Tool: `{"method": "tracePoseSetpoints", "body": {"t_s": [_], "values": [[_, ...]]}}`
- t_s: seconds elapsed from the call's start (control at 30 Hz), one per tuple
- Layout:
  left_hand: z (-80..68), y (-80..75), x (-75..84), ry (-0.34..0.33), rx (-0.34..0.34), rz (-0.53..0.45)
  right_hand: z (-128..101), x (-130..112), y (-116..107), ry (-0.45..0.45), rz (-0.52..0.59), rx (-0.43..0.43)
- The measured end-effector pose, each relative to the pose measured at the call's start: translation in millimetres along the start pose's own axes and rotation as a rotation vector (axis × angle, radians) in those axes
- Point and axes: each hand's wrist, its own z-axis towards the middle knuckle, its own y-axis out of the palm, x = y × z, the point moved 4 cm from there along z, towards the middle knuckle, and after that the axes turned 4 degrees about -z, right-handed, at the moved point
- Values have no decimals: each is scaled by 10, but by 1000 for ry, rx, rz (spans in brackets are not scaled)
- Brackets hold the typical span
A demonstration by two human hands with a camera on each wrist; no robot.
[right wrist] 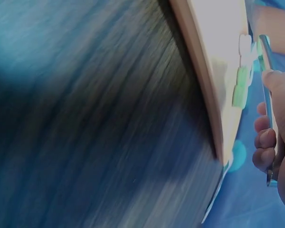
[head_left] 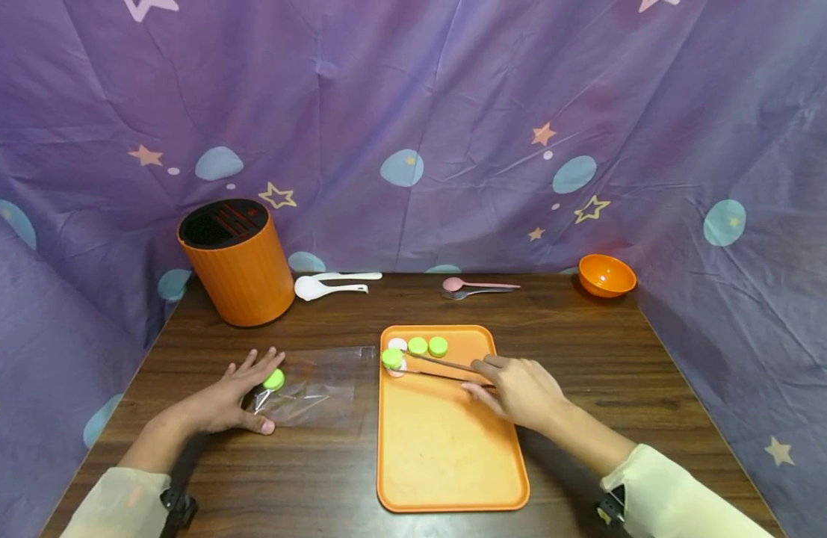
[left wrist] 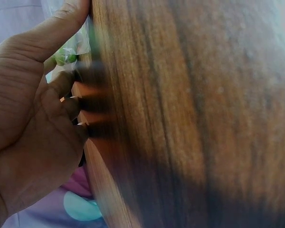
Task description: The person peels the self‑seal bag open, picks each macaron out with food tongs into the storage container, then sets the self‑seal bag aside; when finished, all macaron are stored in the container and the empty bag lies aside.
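My right hand point(head_left: 524, 390) grips thin metal tongs point(head_left: 440, 376), their tips around a green disc point(head_left: 392, 358) at the orange tray's point(head_left: 453, 463) far left corner. White discs point(head_left: 397, 344) lie partly hidden beside and below it. Two more green discs point(head_left: 428, 346) sit to their right. My left hand point(head_left: 234, 396) rests with spread fingers at the left end of a clear plastic bag point(head_left: 319, 385). Between thumb and fingers, another green disc point(head_left: 274, 379) lies at that end. Through the plastic, the left wrist view shows a green disc point(left wrist: 66, 56) beyond the thumb.
An orange knife block point(head_left: 241, 269) with a black top stands at the back left. Beside it lie white utensils point(head_left: 332, 288). A pink spoon point(head_left: 477, 284) and a fork point(head_left: 477, 294) lie at the back, and an orange bowl point(head_left: 606, 276) stands at the back right.
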Motion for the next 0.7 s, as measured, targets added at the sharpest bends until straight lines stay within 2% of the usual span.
{"method": "tracePoseSetpoints", "body": {"t_s": [0.27,0.57,0.7], "values": [[3,-14,98,-34,-5,11,-144,131,-39,38,20,21],[16,19,-133,17,13,25,-276,214,-47,31,40,14],[15,21,-142,43,9,-4,-312,225,-35,27,34,7]]}}
